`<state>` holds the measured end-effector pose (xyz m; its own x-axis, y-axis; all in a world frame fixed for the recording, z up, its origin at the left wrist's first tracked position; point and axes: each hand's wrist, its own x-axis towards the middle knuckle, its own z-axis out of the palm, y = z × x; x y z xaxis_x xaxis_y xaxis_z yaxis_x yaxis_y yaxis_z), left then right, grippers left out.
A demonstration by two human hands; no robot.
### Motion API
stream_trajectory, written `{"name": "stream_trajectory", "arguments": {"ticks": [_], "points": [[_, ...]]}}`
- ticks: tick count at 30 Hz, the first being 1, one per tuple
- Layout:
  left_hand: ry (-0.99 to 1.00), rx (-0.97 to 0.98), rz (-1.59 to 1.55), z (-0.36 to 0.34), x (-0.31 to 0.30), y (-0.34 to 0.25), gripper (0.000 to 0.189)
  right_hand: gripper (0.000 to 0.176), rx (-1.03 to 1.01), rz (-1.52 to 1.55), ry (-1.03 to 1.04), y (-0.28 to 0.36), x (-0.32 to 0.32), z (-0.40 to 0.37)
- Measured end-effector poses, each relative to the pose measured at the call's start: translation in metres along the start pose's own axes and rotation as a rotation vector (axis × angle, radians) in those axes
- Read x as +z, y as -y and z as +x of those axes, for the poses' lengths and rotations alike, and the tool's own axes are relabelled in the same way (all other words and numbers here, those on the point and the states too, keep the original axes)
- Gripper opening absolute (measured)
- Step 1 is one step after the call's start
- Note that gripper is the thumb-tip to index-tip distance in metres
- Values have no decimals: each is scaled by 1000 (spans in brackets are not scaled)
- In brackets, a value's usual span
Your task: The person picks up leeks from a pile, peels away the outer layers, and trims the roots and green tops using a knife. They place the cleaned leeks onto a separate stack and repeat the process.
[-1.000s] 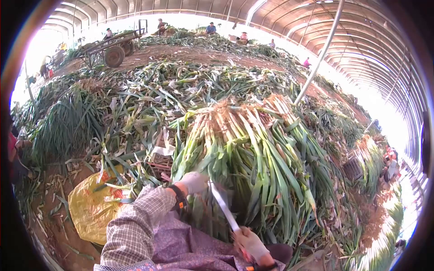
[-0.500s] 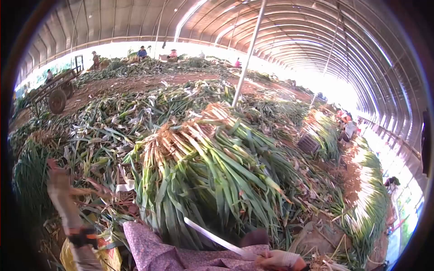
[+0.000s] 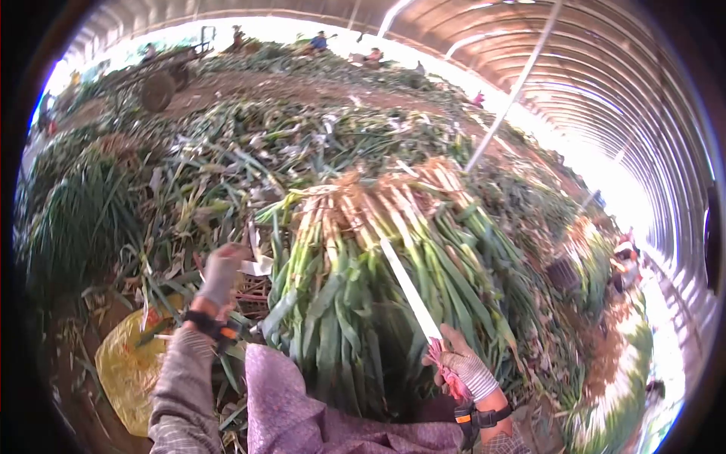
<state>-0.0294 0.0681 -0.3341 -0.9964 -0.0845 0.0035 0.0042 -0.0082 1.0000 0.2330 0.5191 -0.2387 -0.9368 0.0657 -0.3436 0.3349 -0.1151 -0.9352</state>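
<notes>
The right hand (image 3: 465, 369), in a pale glove with a banded cuff, is closed around the pink-wrapped handle (image 3: 451, 376) of a long, pale blade (image 3: 408, 291). The blade slants up and away to the left, its far end in front of the heap of leeks (image 3: 363, 265); whether it touches them I cannot tell. The leeks lie in the middle of the view, their roots and whitish stems at the top and their green leaves hanging down towards the person. The left hand (image 3: 224, 271), also gloved, is well apart from the blade, to the left of the leeks and near a white scrap (image 3: 258, 266) and a reddish slatted crate (image 3: 252, 293). It is blurred, so I cannot tell whether its fingers are apart or together, or whether it holds anything. Purple patterned cloth (image 3: 302, 405) covers the lap between the forearms, and a yellow bag (image 3: 130, 367) lies to the left of the left forearm. Beyond the leeks are loose leaves (image 3: 302, 140), a slanting pole (image 3: 516, 87) and a wheeled cart (image 3: 157, 89), with a person in blue (image 3: 318, 42) farther back
</notes>
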Motion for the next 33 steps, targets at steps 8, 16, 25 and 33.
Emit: {"name": "stream_trajectory", "arguments": {"ticks": [8,16,25,33], "points": [[-28,49,416,176,166,71,24,63,114,2,104,17,22,197],[54,78,851,291,225,115,32,65,179,-339,92,40,14,265],[432,117,889,346,218,144,28,59,237,-295,61,66,74,346],[340,432,703,238,59,63,12,58,13,-409,29,20,93,419]]}}
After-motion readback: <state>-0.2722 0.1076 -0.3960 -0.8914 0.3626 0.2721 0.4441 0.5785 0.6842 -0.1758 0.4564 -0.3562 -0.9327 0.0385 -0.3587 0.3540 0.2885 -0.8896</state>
